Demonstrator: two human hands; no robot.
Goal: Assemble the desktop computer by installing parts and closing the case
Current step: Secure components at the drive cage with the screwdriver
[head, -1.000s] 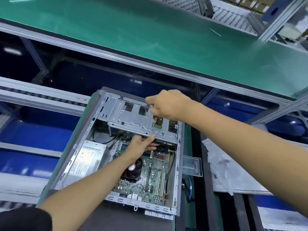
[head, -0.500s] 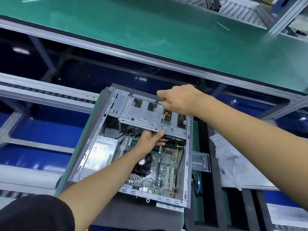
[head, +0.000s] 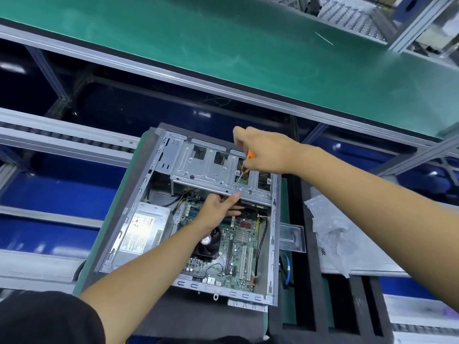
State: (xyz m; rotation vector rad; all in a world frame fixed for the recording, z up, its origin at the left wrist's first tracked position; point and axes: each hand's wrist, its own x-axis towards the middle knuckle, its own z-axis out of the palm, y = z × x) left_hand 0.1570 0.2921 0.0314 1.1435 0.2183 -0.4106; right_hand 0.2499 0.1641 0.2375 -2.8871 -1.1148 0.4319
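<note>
Gripping orange-handled screwdriver (head: pixel 244 167), right hand (head: pixel 267 151) curls fingers round handle; thin shaft angles down, tip on screw hole of grey sheet-metal drive cage (head: pixel 211 170). Left hand (head: pixel 218 207) reaches beneath cage's front edge, thumb pressed up against lip, fingers extended under it; not clear whether they hold anything. Cage sits at far end of open grey metal computer case (head: pixel 273 244) lying on side on dark mat. Green motherboard (head: pixel 238 252), black round cooler fan (head: pixel 208 242), silver power supply box (head: pixel 141 229) inside. Crumpled clear plastic bag (head: pixel 330 234) right of case.
</note>
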